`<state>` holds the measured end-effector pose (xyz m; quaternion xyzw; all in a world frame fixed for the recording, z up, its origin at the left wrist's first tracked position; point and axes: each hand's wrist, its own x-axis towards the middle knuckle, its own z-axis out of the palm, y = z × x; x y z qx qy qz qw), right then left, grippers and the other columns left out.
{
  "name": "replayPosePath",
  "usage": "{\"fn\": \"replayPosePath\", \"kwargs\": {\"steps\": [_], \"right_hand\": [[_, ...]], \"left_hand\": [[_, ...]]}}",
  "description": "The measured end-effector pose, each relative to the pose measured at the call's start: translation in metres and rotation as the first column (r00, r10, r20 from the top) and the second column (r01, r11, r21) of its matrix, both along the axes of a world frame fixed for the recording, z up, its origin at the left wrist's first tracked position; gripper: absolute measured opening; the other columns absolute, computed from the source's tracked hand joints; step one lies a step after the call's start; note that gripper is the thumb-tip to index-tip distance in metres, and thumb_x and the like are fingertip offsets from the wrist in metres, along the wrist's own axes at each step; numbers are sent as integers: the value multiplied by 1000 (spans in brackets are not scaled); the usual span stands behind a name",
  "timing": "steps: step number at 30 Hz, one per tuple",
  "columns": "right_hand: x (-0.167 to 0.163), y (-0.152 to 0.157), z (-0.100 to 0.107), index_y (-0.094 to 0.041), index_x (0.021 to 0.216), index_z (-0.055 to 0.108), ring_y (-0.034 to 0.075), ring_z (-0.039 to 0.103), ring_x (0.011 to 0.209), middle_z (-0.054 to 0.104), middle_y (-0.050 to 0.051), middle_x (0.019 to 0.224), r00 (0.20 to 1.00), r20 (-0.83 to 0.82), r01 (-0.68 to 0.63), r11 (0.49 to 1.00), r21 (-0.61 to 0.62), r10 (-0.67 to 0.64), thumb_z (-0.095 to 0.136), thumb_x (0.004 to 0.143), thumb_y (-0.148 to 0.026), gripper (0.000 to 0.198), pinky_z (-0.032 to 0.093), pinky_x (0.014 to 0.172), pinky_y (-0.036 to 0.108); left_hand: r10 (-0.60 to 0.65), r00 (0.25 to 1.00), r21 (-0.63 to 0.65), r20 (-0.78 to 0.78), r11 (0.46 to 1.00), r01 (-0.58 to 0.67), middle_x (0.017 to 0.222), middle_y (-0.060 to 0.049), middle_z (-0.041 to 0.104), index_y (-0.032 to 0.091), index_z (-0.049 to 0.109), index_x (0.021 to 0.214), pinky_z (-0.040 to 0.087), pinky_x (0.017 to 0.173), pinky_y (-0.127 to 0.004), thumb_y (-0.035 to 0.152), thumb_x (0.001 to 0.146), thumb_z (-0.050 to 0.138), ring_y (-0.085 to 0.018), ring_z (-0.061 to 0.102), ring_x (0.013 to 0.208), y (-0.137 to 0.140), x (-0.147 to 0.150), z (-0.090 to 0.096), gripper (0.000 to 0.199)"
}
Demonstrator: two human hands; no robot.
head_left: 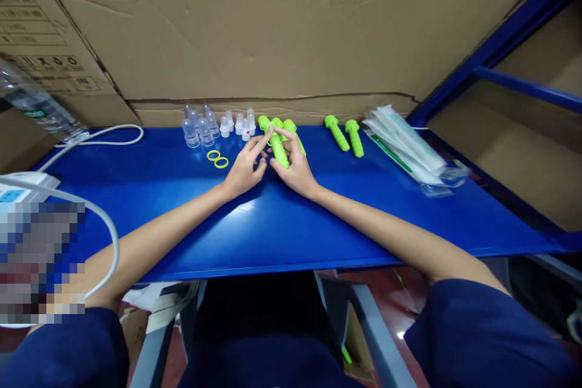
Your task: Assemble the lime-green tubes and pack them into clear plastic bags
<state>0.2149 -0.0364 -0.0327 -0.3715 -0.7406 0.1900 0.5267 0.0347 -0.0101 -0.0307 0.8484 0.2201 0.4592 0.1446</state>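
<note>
A lime-green ribbed plastic tube (280, 156) with a flanged head lies in my right hand (297, 168), the thumb and fingers closed around it. My left hand (245, 167) is just to its left. Its index finger reaches to the tube's upper part, while the thumb and other fingers stay apart, holding nothing I can see. More green heads (289, 125) show just behind the fingers, partly covered by my right hand. To the left of my hands stand small white-based clear caps (225, 127), one with a red dot, and several larger clear plastic cups (191, 133).
Two yellow rings (221, 162) lie left of my left hand on the blue table (236, 236). Two more green tubes (354, 138) lie to the right, beside plastic-wrapped packs (404, 145). A white cable (111, 230), a white device (27, 188) and a clear bottle (40, 109) are at left.
</note>
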Motion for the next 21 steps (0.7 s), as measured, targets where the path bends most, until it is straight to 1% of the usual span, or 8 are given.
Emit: {"fn": "replayPosePath", "kwargs": {"steps": [4,7,9,10,12,14,18,21], "right_hand": [[0,0,0,-33,152,39,28,70,109,66,7,116,1000,-23,-18,1000,-17,17,61,90,-22,67,62,98,54],[-1,0,0,-33,152,38,29,70,111,65,8,120,1000,-22,-4,1000,-20,4,63,91,-28,66,61,100,56],[-2,0,1,-32,152,33,30,69,114,65,10,124,999,-41,9,999,-34,-11,65,91,-34,69,60,101,56],[-3,0,0,-32,152,30,30,69,117,64,10,126,998,-62,10,999,-43,-13,66,91,-37,71,60,103,56],[-4,1,-1,-31,150,25,30,68,121,65,12,128,994,-112,-3,998,-62,-4,68,91,-42,74,58,106,56],[-5,2,-2,-30,144,25,30,68,124,67,12,127,989,-149,-25,997,-69,14,70,91,-46,72,57,108,57],[-4,4,-4,-30,132,30,29,68,126,69,13,129,982,-183,-67,996,-65,54,69,93,-51,59,55,112,58],[-4,4,-4,-29,129,33,30,69,125,69,14,128,984,-169,-58,996,-66,46,70,93,-55,58,56,111,58]], "left_hand": [[0,1000,4,-2,1000,0,138,-12,59,31,32,166,60,83,-31,-1,88,49,-15,63,92,1,0,-1,86],[-15,1000,21,-7,1000,15,142,-12,56,32,27,167,60,93,-38,0,88,48,-15,64,93,1,1,-2,88],[-22,1000,15,-14,1000,23,148,-13,53,32,19,169,60,97,-42,3,91,49,-16,65,94,0,2,-2,89],[-22,1000,6,-15,1000,22,151,-15,51,32,13,170,60,97,-42,6,92,49,-17,66,94,0,2,-3,90],[-17,1000,-21,-7,1000,17,157,-17,47,31,2,171,61,92,-41,10,95,50,-18,68,95,0,2,-4,92],[-11,1000,-43,8,999,12,162,-19,43,30,-4,170,61,87,-37,12,96,50,-19,69,97,1,2,-5,94],[-4,999,-42,33,999,5,169,-20,36,31,-6,170,60,84,-33,13,97,50,-20,71,104,3,1,-7,93],[-28,999,19,38,999,27,172,-18,31,33,-4,169,61,91,-36,12,98,48,-20,71,110,2,2,-7,91]]}}
